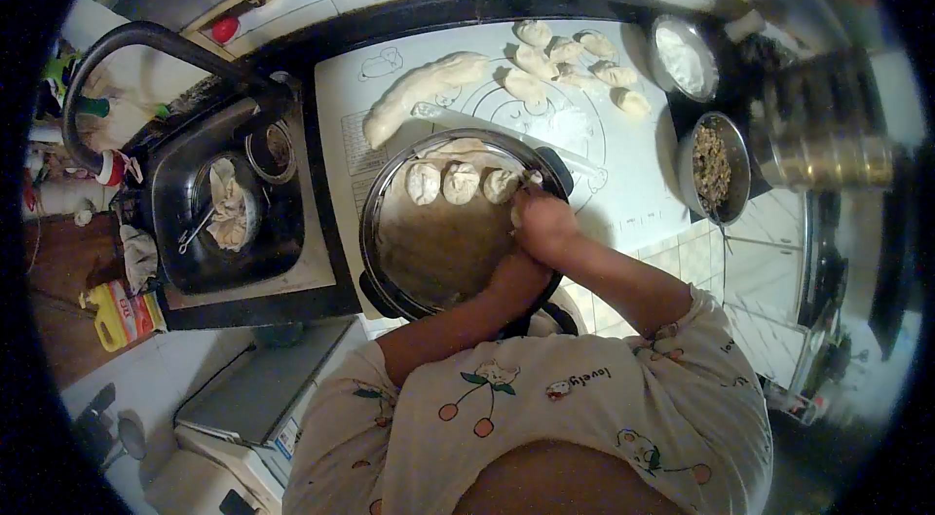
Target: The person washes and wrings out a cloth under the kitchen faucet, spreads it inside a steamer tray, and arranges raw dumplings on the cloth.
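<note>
A round metal steamer pan [429, 257] with dark side handles stands before me, its floor lined with a pale cloth. Three pleated buns [462, 184] sit in a row along its far side. At the pan's right inner edge, my right hand [547, 223] is closed, fingers bent down. A bit of pale dough seems to show by its fingertips, but most is hidden. My left hand [526, 276] reaches across the pan's near right part, just under the right one; its fingers are hidden.
On the white mat [638, 189] lie a long dough roll [419, 96], a rolling pin [570, 156] and several dough pieces [536, 62]. Bowls of flour [685, 57] and brown filling [713, 169] stand right. Left is a black sink [175, 223] with a tall faucet [127, 33].
</note>
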The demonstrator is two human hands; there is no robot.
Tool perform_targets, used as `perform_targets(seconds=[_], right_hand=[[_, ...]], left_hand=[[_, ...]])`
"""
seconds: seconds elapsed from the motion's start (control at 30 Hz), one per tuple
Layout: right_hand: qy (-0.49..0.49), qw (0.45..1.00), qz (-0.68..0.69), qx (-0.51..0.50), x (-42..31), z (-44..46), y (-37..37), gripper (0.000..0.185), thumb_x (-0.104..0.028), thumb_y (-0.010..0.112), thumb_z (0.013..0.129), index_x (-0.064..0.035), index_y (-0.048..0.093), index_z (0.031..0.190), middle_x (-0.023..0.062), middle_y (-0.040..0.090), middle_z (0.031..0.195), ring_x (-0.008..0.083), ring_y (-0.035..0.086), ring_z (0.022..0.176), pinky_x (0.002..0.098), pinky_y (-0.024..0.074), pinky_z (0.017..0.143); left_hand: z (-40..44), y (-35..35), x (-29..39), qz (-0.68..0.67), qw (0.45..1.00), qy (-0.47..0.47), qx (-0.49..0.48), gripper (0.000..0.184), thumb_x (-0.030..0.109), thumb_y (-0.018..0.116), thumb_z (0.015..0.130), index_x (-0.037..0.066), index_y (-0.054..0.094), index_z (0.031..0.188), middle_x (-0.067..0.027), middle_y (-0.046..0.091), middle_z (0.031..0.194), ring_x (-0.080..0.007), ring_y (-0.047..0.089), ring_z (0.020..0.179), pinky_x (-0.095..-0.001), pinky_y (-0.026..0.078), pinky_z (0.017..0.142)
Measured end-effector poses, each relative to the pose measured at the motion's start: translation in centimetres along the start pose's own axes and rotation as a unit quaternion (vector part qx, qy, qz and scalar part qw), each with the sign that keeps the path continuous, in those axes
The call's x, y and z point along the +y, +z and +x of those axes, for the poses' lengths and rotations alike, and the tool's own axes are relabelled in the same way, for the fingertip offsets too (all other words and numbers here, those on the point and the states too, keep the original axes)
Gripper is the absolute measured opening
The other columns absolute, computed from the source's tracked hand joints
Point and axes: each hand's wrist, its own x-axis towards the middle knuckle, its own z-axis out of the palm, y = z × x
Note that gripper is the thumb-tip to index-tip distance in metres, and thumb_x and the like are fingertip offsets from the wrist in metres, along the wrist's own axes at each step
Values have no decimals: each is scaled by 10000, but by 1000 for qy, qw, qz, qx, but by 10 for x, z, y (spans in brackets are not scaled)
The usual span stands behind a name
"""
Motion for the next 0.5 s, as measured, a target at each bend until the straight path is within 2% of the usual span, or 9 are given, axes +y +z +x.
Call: perform_targets(seconds=[0.03,0.17,0.3,0.4,0.5], right_hand=[[-6,1000,-5,0,0,0,0,406,-197,652,683,-58,526,1043,171,538,1076,301,575,944,385,481,796],[-14,999,-23,18,-3,-4,0,377,-178,633,697,-48,533,1037,167,547,1060,287,580,944,374,485,795],[-27,999,-25,-5,-4,-5,-7,363,-182,632,704,-52,538,1029,169,546,1052,289,579,951,367,483,803],[7,997,-75,-25,-11,-12,-10,390,-209,635,719,-55,530,1063,166,548,1049,301,563,980,366,474,818],[-47,997,27,57,16,-1,10,390,-237,628,741,-66,537,1080,161,572,1018,333,577,928,374,474,807]], left_hand=[[0,4,-2,-6,999,20,26,185,155,493,797,37,594,898,-142,614,783,-280,616,619,-388,503,516],[-1,-6,4,-55,998,26,4,200,154,473,808,34,581,924,-157,617,801,-314,615,641,-412,499,555],[2,-21,13,-119,993,-4,-23,241,136,446,816,21,548,1001,-202,597,883,-372,590,758,-441,481,681],[3,-30,19,-129,992,3,-12,278,128,442,816,10,523,1054,-238,566,979,-394,555,894,-442,452,796],[-2,-53,27,-123,988,29,-87,289,116,465,806,2,527,1065,-236,541,1052,-373,523,986,-422,423,855]])
